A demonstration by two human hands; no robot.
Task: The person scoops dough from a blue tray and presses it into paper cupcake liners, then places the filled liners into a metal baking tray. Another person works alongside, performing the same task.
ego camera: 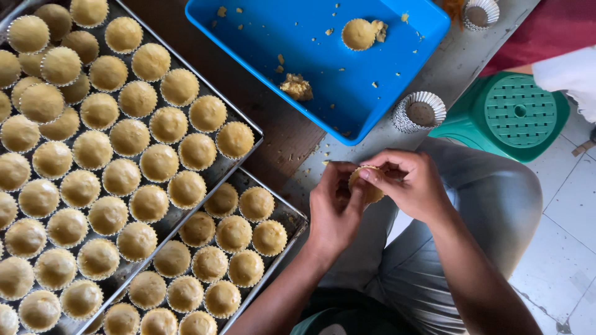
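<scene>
My left hand (332, 211) and my right hand (413, 186) meet over my lap, both gripping one small paper cup filled with tan dough (367, 186). The right thumb and fingers press on its top rim. The left hand cradles it from below. To the left lie two metal trays: an upper tray (251, 127) and a lower tray (297, 218), both packed with several dough-filled paper cups.
A blue plastic tub (397, 74) holds one filled cup (359, 33), a dough lump (297, 87) and crumbs. A stack of empty foil-like cups (419, 111) stands by it; another (481, 12) sits at the top edge. A green stool (509, 115) stands right, on tiled floor.
</scene>
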